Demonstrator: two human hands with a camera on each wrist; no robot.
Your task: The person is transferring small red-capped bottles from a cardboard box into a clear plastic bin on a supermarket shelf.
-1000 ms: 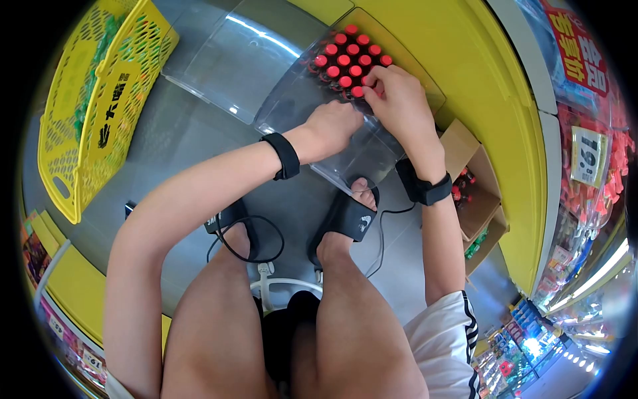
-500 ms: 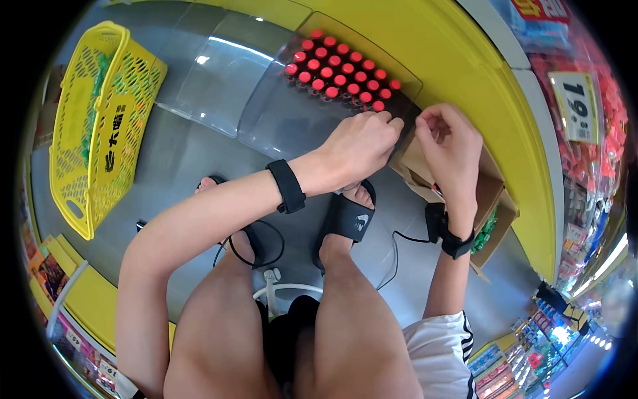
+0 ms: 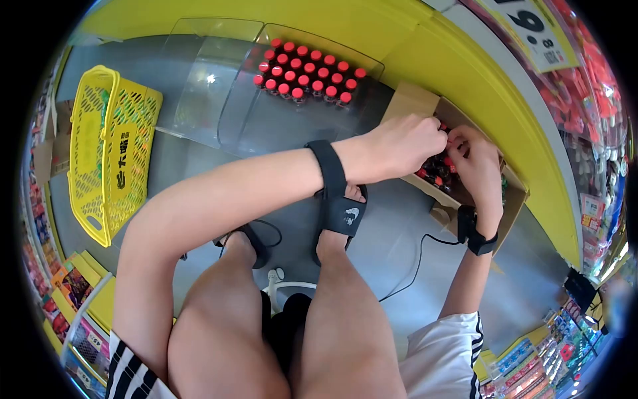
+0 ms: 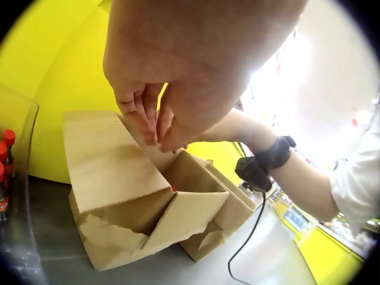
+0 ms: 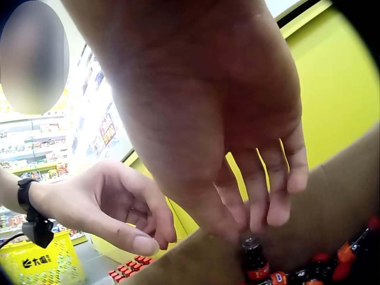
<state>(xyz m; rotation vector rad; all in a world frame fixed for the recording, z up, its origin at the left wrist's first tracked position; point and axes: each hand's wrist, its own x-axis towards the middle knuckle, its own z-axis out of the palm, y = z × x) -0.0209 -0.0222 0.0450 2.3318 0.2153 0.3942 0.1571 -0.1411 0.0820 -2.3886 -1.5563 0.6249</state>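
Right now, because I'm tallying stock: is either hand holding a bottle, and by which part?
Neither, as far as shows. The right hand, fingers straight, hovers over a bottle in the cardboard box; the left hand, fingers curled, holds nothing.

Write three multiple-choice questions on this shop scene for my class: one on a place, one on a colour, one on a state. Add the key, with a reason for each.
1. Where are the left hand and the right hand?
A over a yellow basket
B over the cardboard box
C flat on the floor

2. What colour are the caps of the bottles in the clear tray?
A red
B green
C white

3. How is the cardboard box?
A taped shut
B open, flaps apart
C crushed flat

Key:
1 B, both hands meet above the box in the head view.
2 A, every cap in the tray is red.
3 B, the left wrist view shows its flaps spread and its inside.
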